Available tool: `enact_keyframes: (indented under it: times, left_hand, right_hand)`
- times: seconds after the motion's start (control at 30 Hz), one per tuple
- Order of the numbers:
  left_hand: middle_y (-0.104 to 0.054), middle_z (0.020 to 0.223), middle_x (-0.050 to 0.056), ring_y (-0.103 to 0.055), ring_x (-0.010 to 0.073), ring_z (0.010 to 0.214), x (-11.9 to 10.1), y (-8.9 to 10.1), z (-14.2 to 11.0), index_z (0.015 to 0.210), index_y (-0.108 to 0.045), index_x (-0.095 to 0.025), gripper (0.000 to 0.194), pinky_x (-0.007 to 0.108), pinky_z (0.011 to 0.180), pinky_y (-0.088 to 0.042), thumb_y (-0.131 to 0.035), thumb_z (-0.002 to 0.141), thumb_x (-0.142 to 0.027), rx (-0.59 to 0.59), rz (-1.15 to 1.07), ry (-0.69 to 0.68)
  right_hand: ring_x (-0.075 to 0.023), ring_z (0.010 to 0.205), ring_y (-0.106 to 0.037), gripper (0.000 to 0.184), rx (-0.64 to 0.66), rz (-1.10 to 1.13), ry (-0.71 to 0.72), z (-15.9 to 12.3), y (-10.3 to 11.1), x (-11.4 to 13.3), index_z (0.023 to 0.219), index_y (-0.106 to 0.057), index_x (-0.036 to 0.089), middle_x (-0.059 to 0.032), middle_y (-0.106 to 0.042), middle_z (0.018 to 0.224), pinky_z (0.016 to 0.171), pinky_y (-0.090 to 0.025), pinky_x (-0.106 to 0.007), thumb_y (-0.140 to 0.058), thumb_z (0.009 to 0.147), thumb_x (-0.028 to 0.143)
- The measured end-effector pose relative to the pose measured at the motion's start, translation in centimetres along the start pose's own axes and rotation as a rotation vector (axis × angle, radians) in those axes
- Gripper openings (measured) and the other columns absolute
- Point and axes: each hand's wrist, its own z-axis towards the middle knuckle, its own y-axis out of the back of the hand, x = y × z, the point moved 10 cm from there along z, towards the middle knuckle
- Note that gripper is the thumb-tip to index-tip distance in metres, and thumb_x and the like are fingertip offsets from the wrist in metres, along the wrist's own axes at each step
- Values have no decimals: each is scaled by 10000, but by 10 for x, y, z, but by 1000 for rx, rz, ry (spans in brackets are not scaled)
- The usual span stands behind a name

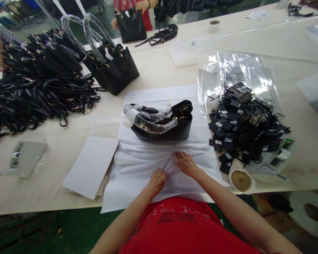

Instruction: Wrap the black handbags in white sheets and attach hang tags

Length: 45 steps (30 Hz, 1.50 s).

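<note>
Black handbag (182, 129), 1 item: centre of frame, upon white sheet (136, 180). Body stiff-looking, likely light; wrapped handles (159, 127) probably slippery, body ends surer hold. White sheet: soft, thin, creases readily; best taken by edge. Left hand (157, 179), lower centre: fingers curled on white sheet, grip uncertain. Right hand (186, 163), beside it: palm down, grip pinching fold.

Both forearms reach forward, left hand (158, 179) curled, right hand (185, 163) flatter, palms down.

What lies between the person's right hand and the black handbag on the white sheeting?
Only creased white sheeting lies between the right hand and the black handbag, as the head view shows.
</note>
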Motion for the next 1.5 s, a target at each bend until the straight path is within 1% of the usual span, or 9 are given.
enact_keyframes:
  times: [0.17, 0.47, 0.67, 0.83, 0.97, 1.1, 1.23, 1.4, 1.5]
  left_hand:
    - [-603, 950, 140, -553, 243, 963, 6, -2, 7, 961, -593, -91, 275, 348, 844, -442, -347, 845, -47, 22, -20, 16]
    - [-610, 969, 108, -560, 221, 969, 11, 2, 7, 960, -576, -125, 230, 327, 865, -445, -379, 842, -105, 15, -77, 5]
    - [-616, 938, 96, -573, 206, 929, 11, 7, 6, 917, -570, -135, 201, 320, 832, -467, -407, 814, -79, -47, -100, -15]
    - [-635, 864, 68, -595, 187, 846, 11, 28, 0, 871, -583, -144, 162, 306, 794, -481, -431, 892, -197, -128, -144, -44]
    - [-607, 1084, 133, -546, 242, 1043, 4, 97, -38, 1078, -540, -118, 251, 400, 921, -427, -451, 912, -285, -436, -134, -68]
    - [-628, 1021, 108, -554, 210, 1016, -40, 179, -107, 1130, -513, -120, 268, 359, 904, -438, -505, 864, -137, -932, -66, -393]
    - [-634, 1008, 117, -582, 208, 975, -55, 179, -95, 1107, -531, -91, 258, 329, 856, -497, -472, 856, -96, -799, -42, -494]
    - [-426, 1363, 247, -405, 297, 1289, -12, 155, -36, 1411, -197, -46, 556, 439, 992, -454, -351, 880, -103, -711, 2, -192]
    - [-387, 1402, 240, -391, 301, 1301, 9, 167, -12, 1437, -152, -70, 587, 488, 1001, -435, -352, 889, -137, -755, -27, -124]
  right_hand:
    - [-273, 1149, -467, 476, -8, 31, 24, -13, 4, 3, 1367, -423, 187, -147, -479, 1333, 903, -411, -395, -453, 920, 348]
    - [-354, 1329, -290, 667, 34, 139, 434, -74, -28, 56, 1336, -471, 148, -179, -439, 1382, 1108, -53, -595, -630, 738, 396]
    - [-306, 1226, -452, 394, -34, 2, 367, -72, -33, 64, 1160, -589, 65, -220, -551, 1225, 1122, -190, -522, -489, 788, 144]
    - [-211, 1052, -562, 277, 44, 45, 248, -59, -20, 55, 958, -645, 122, -126, -642, 1047, 1069, -312, -407, -425, 811, 40]
    - [-199, 863, -561, 248, -61, 42, 162, -41, 32, 45, 852, -637, 143, -86, -645, 894, 937, -351, -377, -411, 842, 42]
    - [-193, 730, -499, 226, -363, -6, 181, -28, 116, 51, 784, -607, 156, -75, -614, 797, 717, -320, -324, -415, 868, 72]
    - [-184, 678, -468, 227, -608, -13, 200, -19, 187, 55, 799, -589, 162, -53, -583, 725, 664, -282, -314, -391, 905, 127]
    - [-172, 639, -476, 289, -796, -30, 204, -14, 234, 54, 805, -591, 153, -52, -573, 676, 638, -297, -303, -338, 942, 176]
    - [-166, 645, -505, 272, -910, -14, 261, -19, 249, 58, 877, -604, 131, -59, -605, 702, 646, -330, -295, -342, 940, 168]
